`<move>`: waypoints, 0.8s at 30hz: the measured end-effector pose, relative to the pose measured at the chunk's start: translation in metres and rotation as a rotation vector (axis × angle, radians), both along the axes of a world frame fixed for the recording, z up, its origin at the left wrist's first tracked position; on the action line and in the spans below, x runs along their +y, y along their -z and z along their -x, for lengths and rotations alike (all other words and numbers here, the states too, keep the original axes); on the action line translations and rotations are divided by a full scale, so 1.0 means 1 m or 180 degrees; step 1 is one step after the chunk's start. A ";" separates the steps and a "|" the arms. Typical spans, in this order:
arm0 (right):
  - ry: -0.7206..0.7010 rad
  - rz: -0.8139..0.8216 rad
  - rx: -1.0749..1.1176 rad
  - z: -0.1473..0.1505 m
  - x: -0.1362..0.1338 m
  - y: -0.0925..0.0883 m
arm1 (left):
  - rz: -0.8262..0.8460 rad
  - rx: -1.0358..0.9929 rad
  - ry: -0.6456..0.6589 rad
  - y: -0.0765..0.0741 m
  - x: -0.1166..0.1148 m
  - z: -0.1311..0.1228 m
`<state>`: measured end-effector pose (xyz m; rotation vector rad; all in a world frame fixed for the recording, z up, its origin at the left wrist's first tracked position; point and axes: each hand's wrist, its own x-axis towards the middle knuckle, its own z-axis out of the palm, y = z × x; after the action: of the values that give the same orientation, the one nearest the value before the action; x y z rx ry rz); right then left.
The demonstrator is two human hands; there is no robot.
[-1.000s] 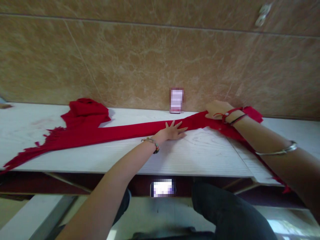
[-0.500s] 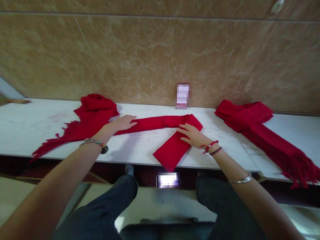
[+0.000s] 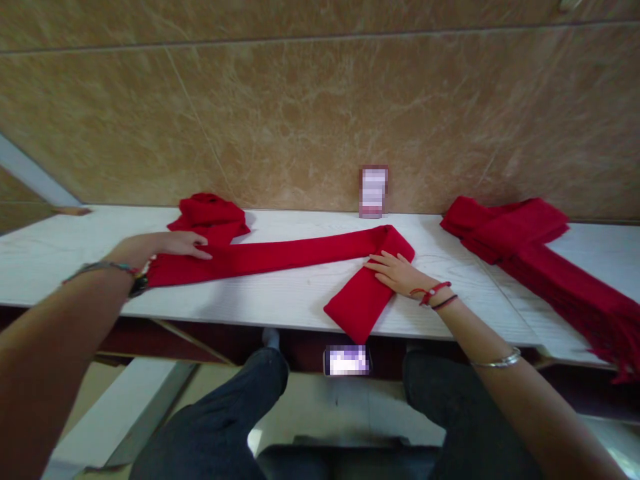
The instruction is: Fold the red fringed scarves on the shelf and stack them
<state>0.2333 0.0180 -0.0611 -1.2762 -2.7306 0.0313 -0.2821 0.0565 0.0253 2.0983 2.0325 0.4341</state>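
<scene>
A long red scarf (image 3: pixel 290 257) lies across the white tabletop (image 3: pixel 280 300). At its right end it turns over a slanted fold, and a short flap points toward the front edge. My right hand (image 3: pixel 393 272) rests flat on that fold with its fingers stretched out. Farther left, my left hand (image 3: pixel 183 245) lies on the other end of the band, fingers extended over the cloth. My left wrist and bracelets hide part of that end. Behind my left hand is a crumpled bundle of red cloth (image 3: pixel 213 217); whether it joins the scarf I cannot tell.
To the right lies another red scarf (image 3: pixel 505 233), crossed over itself, its fringe hanging past the front edge. A blurred-out upright card-like object (image 3: pixel 373 192) leans against the brown marbled wall (image 3: pixel 300 127). A phone-like device (image 3: pixel 347 361) is below the table's front edge, between my legs.
My left hand has slid left along the scarf, and the band there now lies straighter. The fringe that trailed to the left no longer shows. My right hand stays on the fold.
</scene>
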 end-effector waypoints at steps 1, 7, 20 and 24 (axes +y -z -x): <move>-0.0006 0.0054 0.0007 -0.001 0.000 0.000 | 0.0251 0.0234 -0.0058 -0.009 0.001 0.002; -0.0027 0.0155 0.0146 -0.003 0.001 0.000 | -0.0517 0.0333 0.0026 -0.084 0.008 -0.081; -0.0225 -0.0298 0.1086 -0.011 -0.003 0.002 | 0.0401 -0.0010 0.1579 0.023 -0.051 -0.276; -0.0513 -0.0165 0.1059 0.003 -0.014 -0.003 | 0.0396 -0.0576 0.1388 0.029 -0.055 -0.256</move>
<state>0.2302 0.0037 -0.0583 -0.9378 -2.5194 0.1707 -0.0258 0.0015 -0.0035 2.2459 1.4124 0.3937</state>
